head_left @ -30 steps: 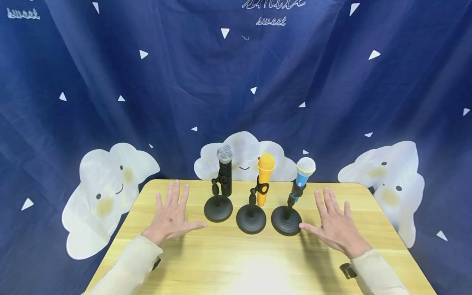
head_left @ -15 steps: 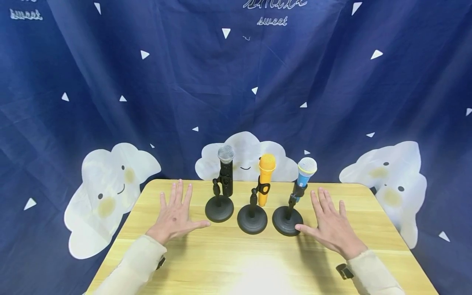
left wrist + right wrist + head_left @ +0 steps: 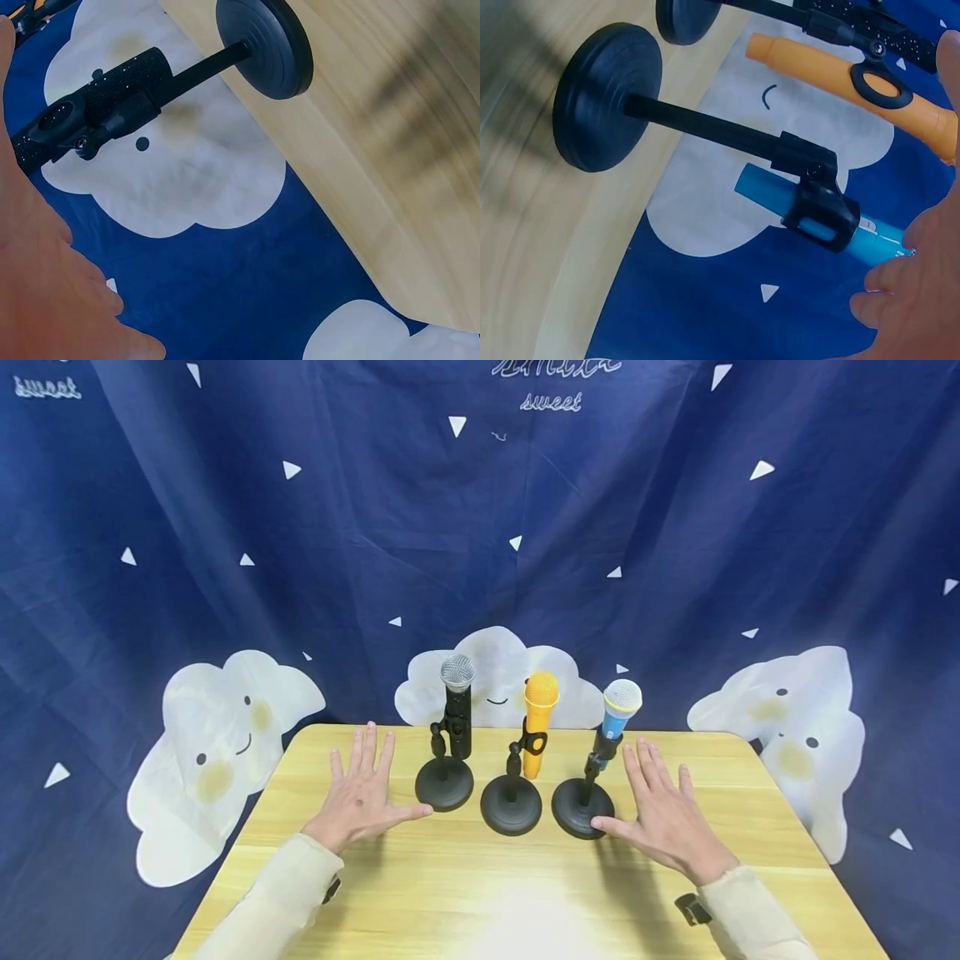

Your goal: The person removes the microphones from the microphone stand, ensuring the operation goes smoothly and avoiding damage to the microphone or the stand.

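Three microphones stand in a row, each clipped to a black stand with a round base. On the left is a black microphone point(image 3: 459, 718) with a silver mesh head, in the middle a yellow microphone point(image 3: 539, 714), on the right a blue microphone point(image 3: 616, 718) with a white head. My left hand point(image 3: 358, 797) hovers palm down with fingers spread, its thumb close to the left stand base point(image 3: 444, 783). Spread likewise, my right hand point(image 3: 670, 814) has its thumb overlapping the right stand base point(image 3: 577, 810) in the head view. Both hands hold nothing.
The light wooden table point(image 3: 480, 877) has rounded back corners and a bright glare patch at its front. Right behind it hangs a dark blue curtain point(image 3: 360, 568) with white clouds and triangles. The middle stand base point(image 3: 512, 806) sits between the other two.
Both hands have drifted slightly inward toward the stands, the right hand leftward and the left hand rightward. The microphones and stands have stayed in place.
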Available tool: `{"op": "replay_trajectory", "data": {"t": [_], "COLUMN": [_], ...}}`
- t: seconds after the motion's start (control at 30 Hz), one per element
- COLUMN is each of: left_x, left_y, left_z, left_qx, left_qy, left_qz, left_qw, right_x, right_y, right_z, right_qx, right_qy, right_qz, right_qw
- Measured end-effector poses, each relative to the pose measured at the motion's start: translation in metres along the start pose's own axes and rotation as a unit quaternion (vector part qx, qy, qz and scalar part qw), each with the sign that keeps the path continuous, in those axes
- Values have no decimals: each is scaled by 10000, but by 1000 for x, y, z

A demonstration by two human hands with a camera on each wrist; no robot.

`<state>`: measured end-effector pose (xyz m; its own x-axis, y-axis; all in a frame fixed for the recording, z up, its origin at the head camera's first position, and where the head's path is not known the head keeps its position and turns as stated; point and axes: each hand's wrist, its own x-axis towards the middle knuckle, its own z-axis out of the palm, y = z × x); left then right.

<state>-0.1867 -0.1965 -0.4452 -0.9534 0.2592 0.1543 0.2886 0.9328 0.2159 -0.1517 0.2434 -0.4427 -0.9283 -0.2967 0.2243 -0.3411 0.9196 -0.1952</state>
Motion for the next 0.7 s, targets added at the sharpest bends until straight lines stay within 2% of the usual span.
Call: {"op": "replay_trajectory", "data": {"t": [0.3, 0.47, 0.7], "left_x": [5, 9, 13], "left_y": [3, 6, 7], "left_z": [0, 0, 0], "left_qx": [-66, -194, -350], "left_qy": [-59, -85, -190], "left_qz": [-24, -46, -128], "left_qw": [10000, 9998, 9991], "right_x": [5, 9, 15], "right_y": [-8, -11, -15], "right_z": [4, 7, 9], "right_qx": [345, 407, 771], "right_qy": [-10, 146, 287], "right_qz": [-121, -307, -456], "right_qw": [9993, 9986, 9956]}}
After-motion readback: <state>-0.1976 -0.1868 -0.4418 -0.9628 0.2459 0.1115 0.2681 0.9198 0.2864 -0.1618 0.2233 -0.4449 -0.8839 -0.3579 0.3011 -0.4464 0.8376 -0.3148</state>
